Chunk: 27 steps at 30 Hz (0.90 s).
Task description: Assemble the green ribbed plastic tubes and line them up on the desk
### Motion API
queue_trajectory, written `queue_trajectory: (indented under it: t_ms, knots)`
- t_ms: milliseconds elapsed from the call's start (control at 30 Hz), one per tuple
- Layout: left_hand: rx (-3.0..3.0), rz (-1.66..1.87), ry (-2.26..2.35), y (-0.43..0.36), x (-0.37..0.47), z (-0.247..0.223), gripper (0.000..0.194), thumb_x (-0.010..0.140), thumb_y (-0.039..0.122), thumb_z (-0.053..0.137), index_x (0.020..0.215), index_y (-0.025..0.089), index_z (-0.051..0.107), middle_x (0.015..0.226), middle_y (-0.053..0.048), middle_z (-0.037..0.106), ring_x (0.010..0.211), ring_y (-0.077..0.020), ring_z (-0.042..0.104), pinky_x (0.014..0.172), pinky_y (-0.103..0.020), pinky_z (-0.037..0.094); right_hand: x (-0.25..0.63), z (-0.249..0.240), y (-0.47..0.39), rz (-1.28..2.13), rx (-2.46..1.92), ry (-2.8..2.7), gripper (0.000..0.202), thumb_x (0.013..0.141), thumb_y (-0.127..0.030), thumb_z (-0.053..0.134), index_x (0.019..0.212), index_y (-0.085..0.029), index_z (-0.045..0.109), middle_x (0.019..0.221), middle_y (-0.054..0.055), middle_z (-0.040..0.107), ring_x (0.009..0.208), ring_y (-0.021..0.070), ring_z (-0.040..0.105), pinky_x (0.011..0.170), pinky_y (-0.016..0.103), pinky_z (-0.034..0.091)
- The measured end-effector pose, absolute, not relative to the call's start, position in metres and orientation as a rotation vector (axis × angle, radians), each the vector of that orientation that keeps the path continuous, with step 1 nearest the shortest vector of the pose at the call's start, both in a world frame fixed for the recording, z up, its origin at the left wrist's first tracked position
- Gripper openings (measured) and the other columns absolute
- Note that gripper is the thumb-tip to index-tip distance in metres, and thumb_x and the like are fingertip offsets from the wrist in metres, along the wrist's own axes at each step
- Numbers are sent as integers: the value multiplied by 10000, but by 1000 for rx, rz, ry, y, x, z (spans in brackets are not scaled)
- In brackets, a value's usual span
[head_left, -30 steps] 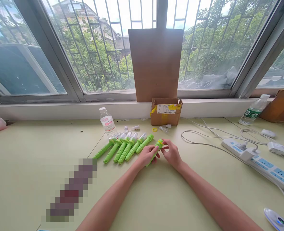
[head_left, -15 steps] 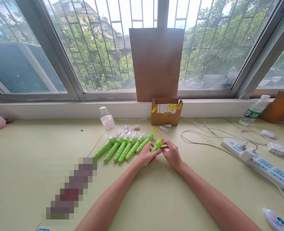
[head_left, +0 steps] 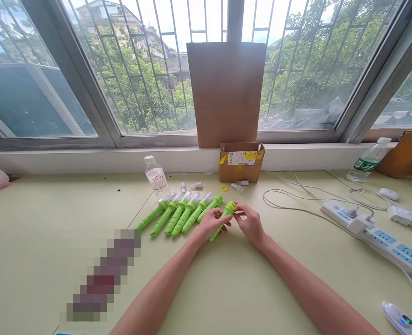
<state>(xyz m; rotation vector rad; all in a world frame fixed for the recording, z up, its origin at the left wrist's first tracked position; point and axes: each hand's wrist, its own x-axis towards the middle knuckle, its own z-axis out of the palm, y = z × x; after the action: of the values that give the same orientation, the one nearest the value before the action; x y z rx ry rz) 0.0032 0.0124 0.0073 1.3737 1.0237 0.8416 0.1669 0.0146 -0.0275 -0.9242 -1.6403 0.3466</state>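
My left hand (head_left: 213, 224) is closed round the middle of a ribbed green plastic handle (head_left: 215, 235). The handle slants, its head pointing away from me and its lower end showing below the fingers. A yellow ring (head_left: 231, 205) encircles that head. With its fingertips my right hand (head_left: 249, 223) pinches the right side of the head at the ring. To the left lies a row of similar green handles (head_left: 176, 218), most with clear tops; the one nearest my left hand (head_left: 211, 207) shows no clear top.
Behind the hands are a loose yellow ring (head_left: 224, 188), small clear pieces with white ends (head_left: 239, 187), and a cardboard box (head_left: 242, 171). A water bottle (head_left: 157, 179) stands behind the row. Cables and a power strip (head_left: 373, 237) occupy the right. A pixelated patch (head_left: 103, 279) covers something at left.
My left fingers have shifted on the green handle, so more of its body and lower end now shows. My right hand stays at its head with hardly any movement.
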Motion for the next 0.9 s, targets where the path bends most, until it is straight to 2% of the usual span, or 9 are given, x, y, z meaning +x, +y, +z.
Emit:
queue_trajectory:
  t_ms: [100,200,300,400,500,567,700,800,900]
  knots:
    - [1414,832,988,12,3,9,374,724,511,638,771,146,575,751,-63,680,526,-134,608,462,-231,463,167,-29,16,314,-920,-1656,97,843,-272,547,915,-215,576,1033,73,674,825,186,673,685,347,611]
    - [1471,814,968,13,2,9,392,761,531,584,741,139,597,713,-44,655,481,-108,568,449,-222,439,168,-30,18,304,-934,-1668,89,838,-274,557,901,-214,572,1049,76,670,777,177,676,661,343,613]
    - [1499,812,963,14,2,8,404,766,541,569,722,140,594,670,-22,628,431,-89,526,426,-213,400,170,-31,19,307,-943,-1656,67,831,-277,571,856,-215,569,1058,81,669,822,193,679,652,343,614]
    - [1465,798,938,14,1,8,427,777,562,542,793,141,604,687,-27,634,427,-92,523,420,-217,386,170,-32,20,296,-940,-1647,72,834,-277,568,801,-214,571,1066,86,668,872,208,674,664,353,612]
    - [1394,762,894,13,2,7,472,813,591,466,852,141,604,667,-29,636,442,-109,532,437,-230,400,169,-32,19,307,-905,-1679,117,844,-251,540,737,-212,563,1021,75,676,768,177,679,653,344,608]
    - [1373,759,888,14,3,6,487,831,598,423,828,142,596,576,-5,591,418,-105,498,421,-225,382,167,-32,18,342,-884,-1690,123,838,-240,539,719,-210,552,1014,70,671,694,155,675,632,330,607]
    - [1376,780,929,16,5,4,499,838,614,388,755,155,565,476,28,487,361,-81,399,361,-211,311,164,-31,16,405,-908,-1625,59,821,-261,573,837,-213,543,903,46,674,693,167,687,617,328,608]
    - [1379,789,927,18,5,3,501,838,619,380,779,158,566,473,34,471,358,-79,384,355,-211,306,164,-30,16,416,-925,-1611,161,825,-277,577,962,-222,512,815,22,664,712,175,688,601,327,607]
    - [1383,798,919,17,5,3,503,852,605,365,832,152,582,471,34,467,355,-81,380,351,-211,297,164,-29,15,400,-927,-1629,166,835,-284,566,979,-227,508,831,26,664,725,175,682,595,324,605]
